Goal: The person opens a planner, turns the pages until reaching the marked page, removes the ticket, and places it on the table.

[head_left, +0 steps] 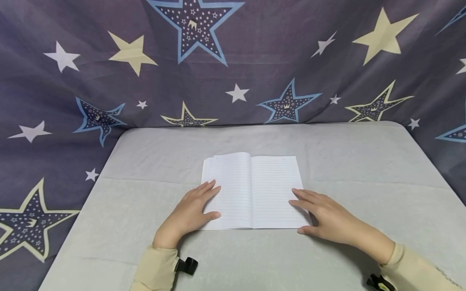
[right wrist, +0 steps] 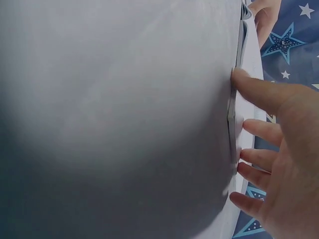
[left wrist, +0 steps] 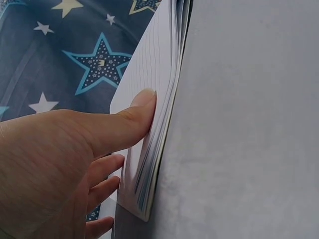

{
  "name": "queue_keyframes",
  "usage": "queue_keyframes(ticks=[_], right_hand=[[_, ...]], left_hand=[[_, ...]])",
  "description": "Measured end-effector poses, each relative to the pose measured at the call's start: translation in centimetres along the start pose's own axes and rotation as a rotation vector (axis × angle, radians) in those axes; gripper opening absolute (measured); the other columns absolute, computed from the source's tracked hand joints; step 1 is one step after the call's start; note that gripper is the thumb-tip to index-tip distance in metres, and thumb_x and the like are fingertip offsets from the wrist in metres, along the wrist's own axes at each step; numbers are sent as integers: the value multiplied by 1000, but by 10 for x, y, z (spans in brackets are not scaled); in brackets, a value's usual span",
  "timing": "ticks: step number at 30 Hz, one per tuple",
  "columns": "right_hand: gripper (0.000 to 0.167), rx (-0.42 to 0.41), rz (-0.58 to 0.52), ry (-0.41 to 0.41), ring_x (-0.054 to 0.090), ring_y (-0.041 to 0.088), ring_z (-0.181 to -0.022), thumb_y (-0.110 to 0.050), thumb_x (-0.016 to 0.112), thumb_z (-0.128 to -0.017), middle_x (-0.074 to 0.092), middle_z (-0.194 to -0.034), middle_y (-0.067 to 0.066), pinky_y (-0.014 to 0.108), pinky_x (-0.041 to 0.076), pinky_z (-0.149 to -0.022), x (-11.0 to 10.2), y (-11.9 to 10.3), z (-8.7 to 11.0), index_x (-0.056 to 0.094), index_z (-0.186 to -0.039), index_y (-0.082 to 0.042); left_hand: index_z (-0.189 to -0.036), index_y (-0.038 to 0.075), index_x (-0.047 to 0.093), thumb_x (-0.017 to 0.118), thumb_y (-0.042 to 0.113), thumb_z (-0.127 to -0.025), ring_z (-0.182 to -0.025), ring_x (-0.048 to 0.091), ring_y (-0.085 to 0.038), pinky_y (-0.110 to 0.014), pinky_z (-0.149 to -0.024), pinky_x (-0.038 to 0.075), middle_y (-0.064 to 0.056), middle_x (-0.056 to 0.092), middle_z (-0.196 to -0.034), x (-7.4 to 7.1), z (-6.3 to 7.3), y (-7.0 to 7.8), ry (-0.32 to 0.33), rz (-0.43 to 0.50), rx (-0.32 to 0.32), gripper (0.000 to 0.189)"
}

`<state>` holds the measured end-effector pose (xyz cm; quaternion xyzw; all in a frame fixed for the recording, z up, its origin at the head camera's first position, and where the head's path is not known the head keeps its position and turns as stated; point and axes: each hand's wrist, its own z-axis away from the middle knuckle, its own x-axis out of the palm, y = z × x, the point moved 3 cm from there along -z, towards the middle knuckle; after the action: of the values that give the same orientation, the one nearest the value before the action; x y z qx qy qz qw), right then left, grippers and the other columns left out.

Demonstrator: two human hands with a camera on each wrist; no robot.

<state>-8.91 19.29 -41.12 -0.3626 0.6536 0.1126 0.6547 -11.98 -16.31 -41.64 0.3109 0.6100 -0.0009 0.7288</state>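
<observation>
An open notebook with lined white pages lies flat on the table, its spine running away from the person. On its left page rest the fingers and thumb of my left hand, spread at the outer edge. The left wrist view shows that thumb on top of the page stack, near the lower edge. My right hand lies at the right page's outer edge, fingertips on the paper and thumb by the near corner. In the right wrist view, the right thumb touches the notebook's near edge.
A pale grey cloth covers the table. Behind it and along the sides hangs a dark curtain printed with stars. Beige sleeves cover both forearms, with a black strap device at the left wrist.
</observation>
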Motion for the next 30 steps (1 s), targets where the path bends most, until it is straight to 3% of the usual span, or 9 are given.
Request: queue_keyframes(ticks=[10, 17, 20, 27, 30], right_hand=[[65, -38, 21, 43, 50, 38, -130, -36, 85, -76, 51, -145, 14, 57, 42, -101, -2, 0, 2, 64, -132, -9], [54, -33, 15, 57, 54, 36, -126, -38, 79, -83, 57, -140, 13, 57, 44, -100, -8, 1, 4, 67, -128, -11], [49, -38, 10, 94, 58, 33, -121, -36, 78, -85, 61, -135, 10, 55, 47, -97, -12, 3, 7, 68, -126, -13], [48, -119, 63, 233, 65, 27, -108, -37, 81, -76, 68, -123, 5, 45, 50, -89, -13, 14, 13, 73, -116, -13], [32, -160, 59, 288, 66, 24, -105, -39, 75, -84, 69, -119, 2, 41, 48, -89, -14, 17, 15, 76, -107, -16]], left_hand=[[-148, 8, 46, 75, 32, -88, -146, 28, -33, -53, -116, 25, -11, 35, -158, 1, 0, -1, -3, 13, -10, 71], [-148, 9, 47, 74, 33, -88, -146, 28, -33, -54, -116, 25, -10, 35, -158, 1, 1, -2, -2, 19, -17, 70], [-148, 9, 47, 74, 32, -88, -146, 28, -33, -54, -116, 25, -10, 35, -158, 1, 0, -2, -1, 21, -17, 70], [-148, 9, 47, 75, 32, -88, -146, 28, -33, -54, -116, 25, -10, 35, -158, 2, 0, -3, 2, 17, -12, 70], [-148, 9, 47, 75, 32, -88, -146, 28, -33, -55, -116, 25, -10, 35, -158, 2, 0, -3, 2, 17, -13, 70]])
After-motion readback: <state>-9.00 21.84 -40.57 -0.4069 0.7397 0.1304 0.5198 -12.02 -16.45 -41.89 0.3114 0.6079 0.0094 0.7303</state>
